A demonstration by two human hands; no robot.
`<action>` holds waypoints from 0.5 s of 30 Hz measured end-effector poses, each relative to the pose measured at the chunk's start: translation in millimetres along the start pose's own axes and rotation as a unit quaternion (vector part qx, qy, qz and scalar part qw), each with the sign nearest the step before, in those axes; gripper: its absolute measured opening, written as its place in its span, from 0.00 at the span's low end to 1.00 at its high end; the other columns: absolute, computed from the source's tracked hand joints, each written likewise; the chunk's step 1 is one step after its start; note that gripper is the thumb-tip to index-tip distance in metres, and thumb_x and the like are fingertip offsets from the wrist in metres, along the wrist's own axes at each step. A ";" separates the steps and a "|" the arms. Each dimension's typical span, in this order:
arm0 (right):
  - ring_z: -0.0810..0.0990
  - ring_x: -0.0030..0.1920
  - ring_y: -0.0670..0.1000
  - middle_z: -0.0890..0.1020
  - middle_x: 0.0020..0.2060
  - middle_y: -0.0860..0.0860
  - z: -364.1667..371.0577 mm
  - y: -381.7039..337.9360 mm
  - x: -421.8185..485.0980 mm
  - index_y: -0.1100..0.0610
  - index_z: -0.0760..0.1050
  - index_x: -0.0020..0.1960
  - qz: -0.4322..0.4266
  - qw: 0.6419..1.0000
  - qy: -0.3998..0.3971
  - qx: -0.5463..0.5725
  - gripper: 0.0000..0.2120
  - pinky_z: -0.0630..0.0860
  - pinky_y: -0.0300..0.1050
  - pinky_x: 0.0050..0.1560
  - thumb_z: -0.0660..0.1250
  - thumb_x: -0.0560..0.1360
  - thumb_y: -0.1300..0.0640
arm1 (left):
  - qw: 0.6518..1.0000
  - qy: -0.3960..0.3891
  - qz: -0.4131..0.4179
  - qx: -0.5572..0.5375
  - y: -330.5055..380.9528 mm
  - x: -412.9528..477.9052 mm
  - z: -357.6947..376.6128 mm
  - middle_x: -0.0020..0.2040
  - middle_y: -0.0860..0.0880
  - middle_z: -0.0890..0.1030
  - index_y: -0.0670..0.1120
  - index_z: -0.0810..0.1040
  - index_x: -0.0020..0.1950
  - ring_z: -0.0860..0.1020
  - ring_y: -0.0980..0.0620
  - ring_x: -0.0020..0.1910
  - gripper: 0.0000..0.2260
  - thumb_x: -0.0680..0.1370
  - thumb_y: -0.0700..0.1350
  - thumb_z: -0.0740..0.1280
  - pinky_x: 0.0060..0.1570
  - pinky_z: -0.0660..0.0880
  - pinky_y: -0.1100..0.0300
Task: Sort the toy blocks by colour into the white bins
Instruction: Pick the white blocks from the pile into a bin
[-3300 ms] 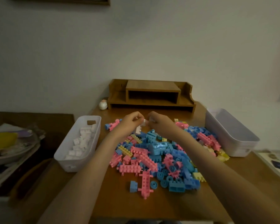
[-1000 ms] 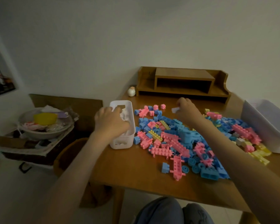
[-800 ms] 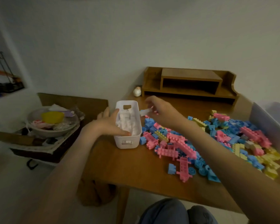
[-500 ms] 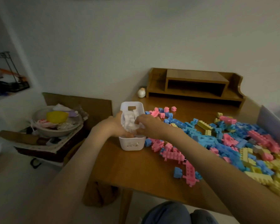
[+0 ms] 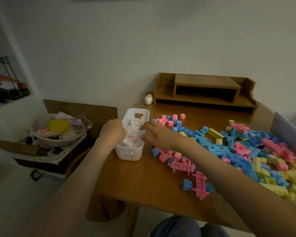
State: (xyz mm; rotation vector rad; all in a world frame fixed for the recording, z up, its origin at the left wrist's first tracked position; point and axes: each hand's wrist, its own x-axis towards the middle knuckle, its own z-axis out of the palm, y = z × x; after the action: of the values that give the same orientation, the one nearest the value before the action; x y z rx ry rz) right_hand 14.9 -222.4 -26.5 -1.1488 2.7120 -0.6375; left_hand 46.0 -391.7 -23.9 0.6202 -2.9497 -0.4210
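1. Hands flank the white bin — left hand curled at its left rim, fingers hidden, grip unclear.
2. Right hand sits at the right rim, fingers loosely spread.
3. White blocks lie inside — coloured blocks heap the tabletop beside it.

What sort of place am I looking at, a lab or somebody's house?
Most likely a room in a home. A wooden desk against a wall carries a small wooden shelf unit, pink, blue and yellow toy blocks lie scattered over it, and a pale bowl of household clutter sits alongside.
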 end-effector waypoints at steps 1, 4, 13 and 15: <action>0.62 0.70 0.51 0.63 0.71 0.50 0.0 -1.4 -1.6 0.52 0.65 0.70 -0.007 1.000 -0.009 0.001 0.21 0.62 0.49 0.69 0.58 0.79 0.47 | 1.000 0.012 -0.002 -0.006 -3.4 1.8 -0.3 0.54 0.44 0.78 0.42 0.74 0.58 0.71 0.50 0.43 0.10 0.81 0.44 0.59 0.39 0.66 0.59; 0.63 0.70 0.51 0.62 0.72 0.49 0.7 -3.8 -4.8 0.51 0.65 0.70 -0.009 1.000 -0.030 0.001 0.22 0.64 0.51 0.70 0.59 0.78 0.45 | 0.999 0.018 0.003 -0.029 -6.9 3.9 -1.7 0.55 0.43 0.78 0.42 0.75 0.58 0.72 0.48 0.44 0.10 0.80 0.42 0.58 0.38 0.66 0.58; 0.66 0.68 0.51 0.63 0.71 0.51 -0.9 -11.8 -12.0 0.54 0.61 0.72 -0.013 1.000 -0.010 0.017 0.24 0.65 0.47 0.67 0.60 0.79 0.49 | 0.991 0.108 0.068 -0.048 32.3 -24.2 -8.4 0.61 0.44 0.75 0.45 0.69 0.67 0.75 0.46 0.58 0.15 0.82 0.46 0.56 0.46 0.68 0.59; 0.65 0.68 0.52 0.64 0.70 0.53 -0.9 -12.7 -14.5 0.55 0.61 0.73 -0.016 1.000 -0.009 0.016 0.24 0.65 0.48 0.67 0.60 0.79 0.52 | 0.992 0.085 0.092 -0.035 42.1 -30.6 -6.1 0.61 0.43 0.76 0.45 0.69 0.67 0.76 0.45 0.57 0.15 0.82 0.45 0.57 0.47 0.69 0.58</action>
State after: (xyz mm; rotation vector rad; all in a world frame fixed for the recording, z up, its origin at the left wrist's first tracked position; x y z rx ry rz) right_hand 33.2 -219.7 -20.9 -1.1876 2.6630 -0.6684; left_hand 58.7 -343.7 -7.1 0.3535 -2.7843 -0.4281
